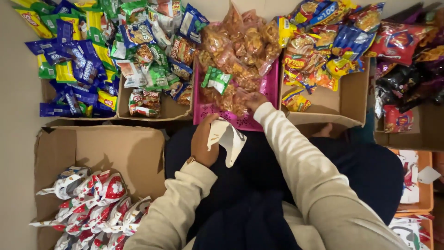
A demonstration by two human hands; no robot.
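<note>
Left hand: the left hand (pixel 203 143) sits near the middle of the scene, over the dark lap, fingers curled closed around the top of a white paper bag (pixel 227 139); a watch band shows at the wrist.
White paper bag: it hangs open-mouthed from that grip, its lower corner drooping to the right, just near of the pink basket's front wall.
Right hand: the right hand (pixel 252 99) reaches far into the pink basket (pixel 240 121), fingers bent down among the clear snack packets (pixel 240 51); whether they have closed on one cannot be told, since the fingertips are buried in the pile.
Pink basket: heaped with clear packets of orange-brown fried snacks, one small green packet (pixel 216 78) lying on the left of the heap.
Far left: a cardboard box (pixel 152 109) of mixed snack packs, and beyond it a spread of blue and yellow packets (pixel 74 60).
Far right: another cardboard box (pixel 342 102) holding yellow and red packets, with dark red bags (pixel 402 41) at the edge.
Near left: a large carton (pixel 115 148) with a stack of red-and-white printed bags (pixel 97 203) in its near corner.
Sleeves: both arms wear pale cream sleeves.
</note>
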